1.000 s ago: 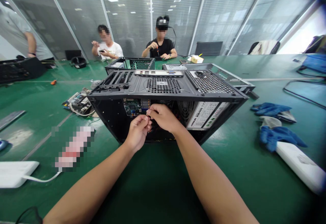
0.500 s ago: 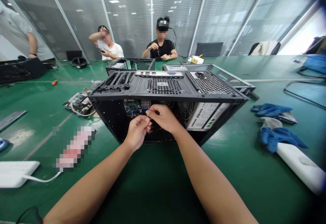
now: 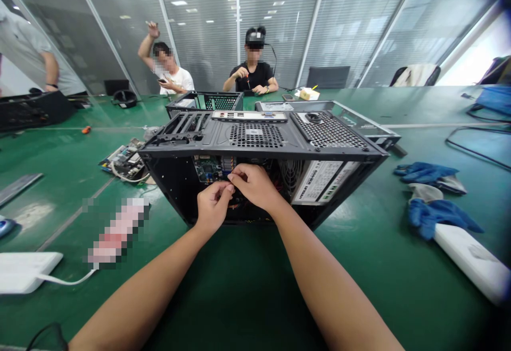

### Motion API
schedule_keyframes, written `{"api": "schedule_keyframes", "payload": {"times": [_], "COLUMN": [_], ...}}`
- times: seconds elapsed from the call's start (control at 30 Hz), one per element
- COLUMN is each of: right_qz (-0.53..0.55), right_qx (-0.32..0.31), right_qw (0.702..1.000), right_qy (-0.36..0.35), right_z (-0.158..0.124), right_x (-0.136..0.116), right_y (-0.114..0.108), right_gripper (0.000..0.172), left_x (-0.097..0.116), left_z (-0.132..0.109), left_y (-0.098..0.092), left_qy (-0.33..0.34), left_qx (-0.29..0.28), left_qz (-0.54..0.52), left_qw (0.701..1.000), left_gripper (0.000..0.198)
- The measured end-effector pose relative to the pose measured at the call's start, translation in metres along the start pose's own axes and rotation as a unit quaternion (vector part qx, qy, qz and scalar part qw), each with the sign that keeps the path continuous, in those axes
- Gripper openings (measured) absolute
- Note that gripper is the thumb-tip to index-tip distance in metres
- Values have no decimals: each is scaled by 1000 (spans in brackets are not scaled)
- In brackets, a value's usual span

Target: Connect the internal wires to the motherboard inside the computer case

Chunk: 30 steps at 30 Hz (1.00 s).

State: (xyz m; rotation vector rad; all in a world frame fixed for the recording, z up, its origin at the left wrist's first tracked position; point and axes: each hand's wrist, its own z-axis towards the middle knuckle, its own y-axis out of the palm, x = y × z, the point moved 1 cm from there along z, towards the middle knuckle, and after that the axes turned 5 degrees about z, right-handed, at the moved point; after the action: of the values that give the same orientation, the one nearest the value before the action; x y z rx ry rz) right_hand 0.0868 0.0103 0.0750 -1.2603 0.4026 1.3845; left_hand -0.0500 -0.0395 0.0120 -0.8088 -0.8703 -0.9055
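Observation:
A black computer case [image 3: 259,151] lies on the green table with its open side facing me. Inside it show a motherboard [image 3: 208,170] on the left and a power supply [image 3: 319,183] with a white label on the right. My left hand [image 3: 213,202] and my right hand [image 3: 253,183] meet at the opening, fingertips pinched close together. Whatever lies between the fingers is too small or hidden to name. Thin cables run in the dark space behind the hands, partly covered by them.
Left of the case are a loose circuit board [image 3: 125,162] and a white power bank [image 3: 30,272] with a cable. Blue gloves [image 3: 439,215] and a white box-like object [image 3: 473,260] lie right. More cases stand behind. Two people sit across the table; another stands at far left.
My left hand has shifted slightly left and its fingers have curled closer together; the right hand barely moved. A seated person across the table has raised an arm overhead.

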Motion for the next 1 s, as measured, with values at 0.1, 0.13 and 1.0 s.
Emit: {"api": "schedule_keyframes", "payload": {"times": [0.1, 0.13, 1.0], "right_qz": [41, 61, 150], "right_qx": [-14, -20, 2], "right_qw": [999, 998, 988], "right_qy": [7, 10, 29], "right_z": [0, 0, 1], "right_x": [2, 3, 4], "right_y": [0, 1, 2], "right_gripper": [22, 22, 24], "left_x": [2, 3, 2], "left_z": [0, 0, 5], "left_y": [2, 3, 2], "left_qy": [-44, -59, -88], "left_qx": [-19, -28, -56], "left_qz": [-59, -83, -165], "left_qw": [997, 994, 981], "left_gripper": [23, 23, 23]}}
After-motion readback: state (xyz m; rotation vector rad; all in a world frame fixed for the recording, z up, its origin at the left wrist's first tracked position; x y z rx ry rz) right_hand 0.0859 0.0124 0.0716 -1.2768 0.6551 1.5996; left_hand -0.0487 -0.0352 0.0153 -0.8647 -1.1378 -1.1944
